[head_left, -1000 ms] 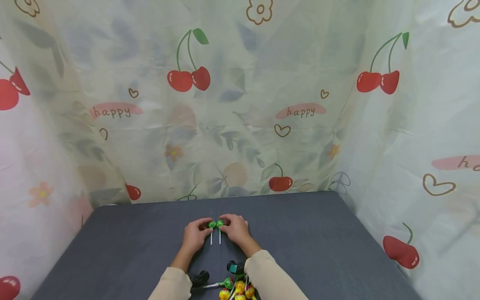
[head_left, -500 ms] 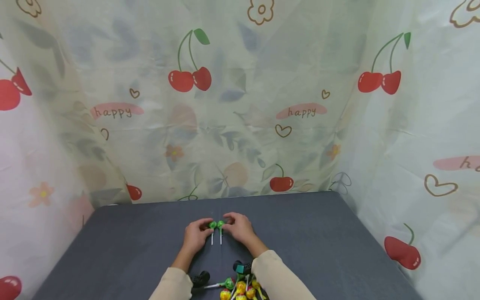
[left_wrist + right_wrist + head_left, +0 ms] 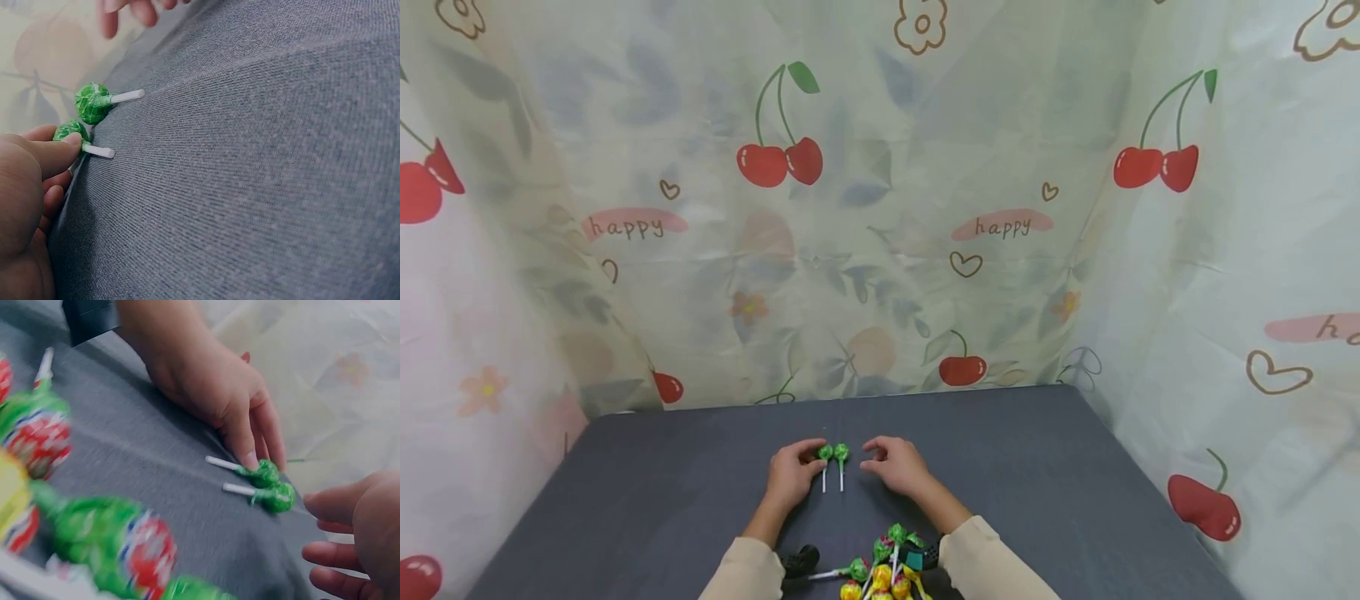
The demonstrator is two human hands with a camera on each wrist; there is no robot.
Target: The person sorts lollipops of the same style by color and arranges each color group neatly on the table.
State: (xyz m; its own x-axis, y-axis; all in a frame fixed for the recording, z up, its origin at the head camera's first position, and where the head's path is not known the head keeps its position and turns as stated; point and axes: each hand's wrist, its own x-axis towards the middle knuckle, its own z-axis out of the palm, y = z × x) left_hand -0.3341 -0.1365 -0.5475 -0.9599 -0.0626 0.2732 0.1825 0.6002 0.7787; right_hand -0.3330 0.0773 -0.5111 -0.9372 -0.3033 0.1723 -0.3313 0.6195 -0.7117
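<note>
Two green-wrapped lollipops lie side by side on the dark grey cloth, white sticks toward the person. My left hand [image 3: 790, 473] pinches the head of the left lollipop [image 3: 825, 452] between thumb and fingers; in the left wrist view the thumb [image 3: 70, 141] presses on its wrapper. The right lollipop [image 3: 842, 452] lies free, close beside it. To the right of that one, my right hand [image 3: 898, 465] is held apart from it, fingers loosely bent with nothing between them. The right wrist view shows this hand [image 3: 369, 531] near the lollipop heads.
A pile of yellow lollipops [image 3: 881, 575] and green lollipops [image 3: 897, 533] lies at the near edge, between the forearms. One green lollipop [image 3: 858, 569] points its stick left. Black wrist cameras [image 3: 801, 560] sit under the wrists. A printed curtain [image 3: 865, 250] stands behind the table [image 3: 700, 500].
My right hand has let go of the right lollipop and moved right, away from it. More of the pile shows beside the right sleeve. The left hand has stayed in place.
</note>
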